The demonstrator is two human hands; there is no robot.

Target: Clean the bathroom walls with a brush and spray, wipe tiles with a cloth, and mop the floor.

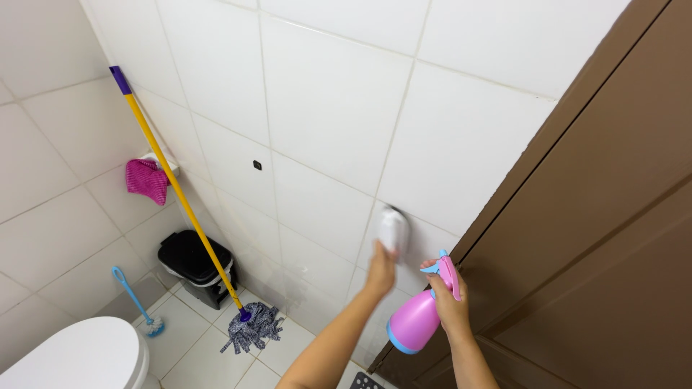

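Wall wiping is what's going on right now, by the look of it — left hand (380, 268) is pressed up against the white tiled wall (324, 108) just below centre frame, fingers closed around a white scrubbing pad (393, 230) that's flat on the tile. It's a bit blurred, so I can't tell sponge from cloth.

Right hand (448, 297) is wrapped tight around the neck of a pink spray bottle (418, 320) with a blue trigger, lower centre-right, just beside the brown door (598, 238). The nozzle points toward the wall near the pad.

My read: this is the scrub part of a spray-and-wipe routine. Next move probably calls for keeping the pad flat and pressing evenly, with the bottle held clear of the door edge.

Rest of the room — a yellow-handled mop (184, 202) leaning at the left, black bin (194, 263) behind it, pink cloth (146, 180) hanging upper left, blue toilet brush (140, 302) and white toilet (79, 356) in the lower left corner.
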